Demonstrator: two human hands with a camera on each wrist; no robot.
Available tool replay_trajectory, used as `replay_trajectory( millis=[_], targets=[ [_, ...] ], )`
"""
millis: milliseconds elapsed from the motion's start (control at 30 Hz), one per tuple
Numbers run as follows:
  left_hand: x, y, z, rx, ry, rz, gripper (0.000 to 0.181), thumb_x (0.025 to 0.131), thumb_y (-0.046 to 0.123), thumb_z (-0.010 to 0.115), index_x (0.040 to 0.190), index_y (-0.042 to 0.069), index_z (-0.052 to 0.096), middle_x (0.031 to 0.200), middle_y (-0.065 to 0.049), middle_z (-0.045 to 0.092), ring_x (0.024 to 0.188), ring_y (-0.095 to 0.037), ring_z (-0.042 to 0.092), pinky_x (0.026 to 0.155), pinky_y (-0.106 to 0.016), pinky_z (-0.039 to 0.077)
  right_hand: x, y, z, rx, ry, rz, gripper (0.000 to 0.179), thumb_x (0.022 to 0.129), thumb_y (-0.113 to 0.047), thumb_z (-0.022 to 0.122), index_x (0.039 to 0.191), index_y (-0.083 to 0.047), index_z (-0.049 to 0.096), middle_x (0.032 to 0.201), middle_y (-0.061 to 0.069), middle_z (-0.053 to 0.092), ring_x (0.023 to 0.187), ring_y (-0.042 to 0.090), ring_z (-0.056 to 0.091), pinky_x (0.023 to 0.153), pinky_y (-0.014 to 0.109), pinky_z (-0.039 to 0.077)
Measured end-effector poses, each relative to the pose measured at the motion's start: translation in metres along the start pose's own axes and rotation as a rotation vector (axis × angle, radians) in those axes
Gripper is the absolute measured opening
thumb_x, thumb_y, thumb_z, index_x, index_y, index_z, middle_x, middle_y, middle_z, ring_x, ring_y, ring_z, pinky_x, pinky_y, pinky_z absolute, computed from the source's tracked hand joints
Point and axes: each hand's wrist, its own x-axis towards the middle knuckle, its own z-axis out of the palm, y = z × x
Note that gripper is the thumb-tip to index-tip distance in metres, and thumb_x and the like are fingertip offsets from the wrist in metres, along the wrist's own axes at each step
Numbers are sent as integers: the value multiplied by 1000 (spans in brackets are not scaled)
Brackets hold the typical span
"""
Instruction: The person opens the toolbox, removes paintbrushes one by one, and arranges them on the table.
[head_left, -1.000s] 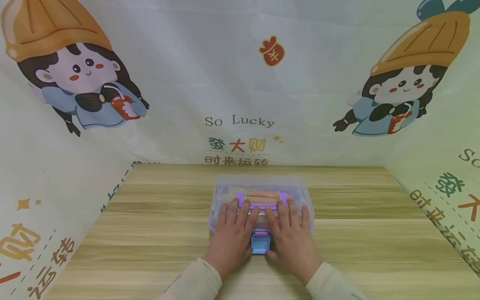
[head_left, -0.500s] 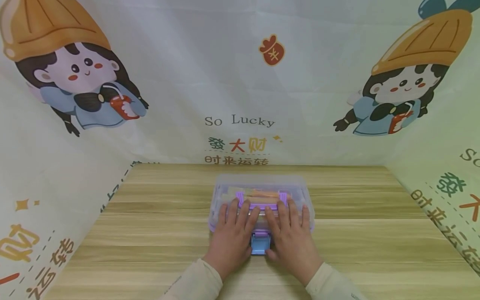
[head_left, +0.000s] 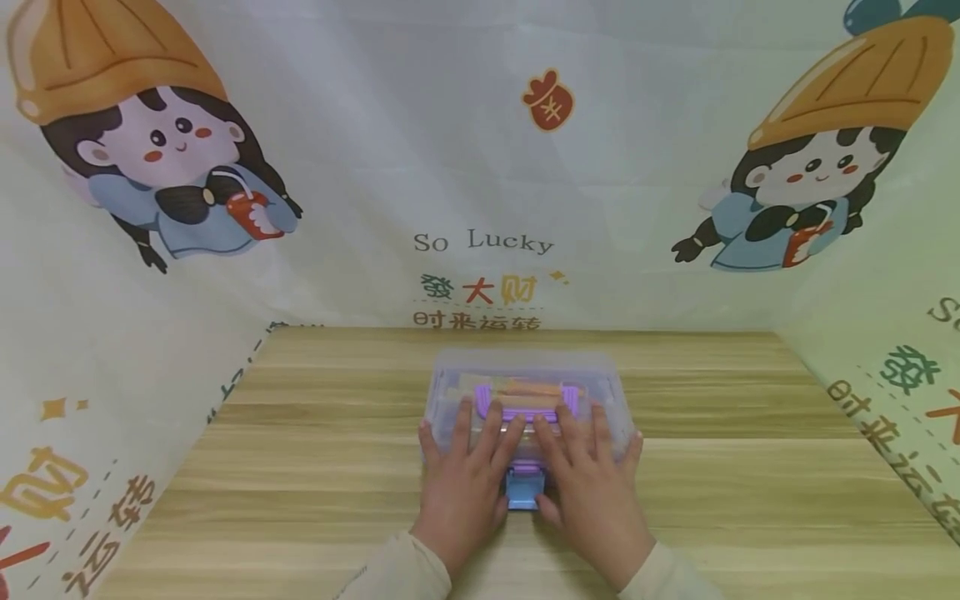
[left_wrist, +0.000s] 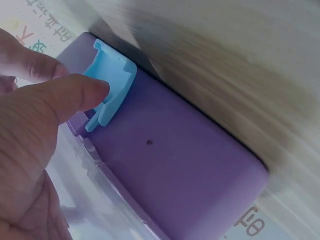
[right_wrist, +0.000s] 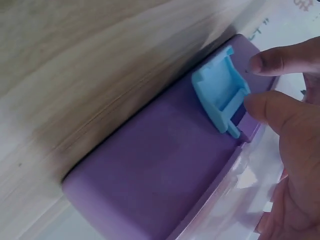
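Note:
A plastic storage box with a translucent lid (head_left: 525,360) and purple base (left_wrist: 175,165) sits mid-table. On the lid lies a purple handle (head_left: 528,414); orange and tan items show through. My left hand (head_left: 461,487) rests on the near left part of the lid, fingers straight and spread. Mirroring it on the right half is my right hand (head_left: 596,492). From the front sticks out a light blue latch (head_left: 525,492), swung away from the lid. In the wrist views, the left thumb (left_wrist: 92,92) overlaps this latch and the right thumb (right_wrist: 260,106) is at its hinge side.
The wood-grain table (head_left: 300,467) extends around the box on all sides. Behind and beside it hangs a pale printed cloth (head_left: 420,150) with cartoon figures and lettering.
Both hands have spread their fingers wider, with the little fingers moving outward to the lid's side edges. The latch still stands out, and the head view has shifted slightly.

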Motion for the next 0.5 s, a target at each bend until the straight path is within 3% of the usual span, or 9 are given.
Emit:
replay_trajectory(
  millis=[267,500],
  targets=[
    [-1,-3,5,-49,117,25,89,82,52,69,157,23,31,158,-9,34,144,-44,24,96,-79,27,-1,1,3,13,33,6,88,77,-49,78,151,-18,43,155,15,36,142,50,23,93,84,22],
    [-1,-3,1,-110,93,-4,96,78,54,72,158,24,28,159,-10,31,145,-44,20,98,-80,23,0,2,2,33,37,13,86,77,-47,80,151,-20,44,154,14,38,142,48,24,92,83,23]
  ],
)
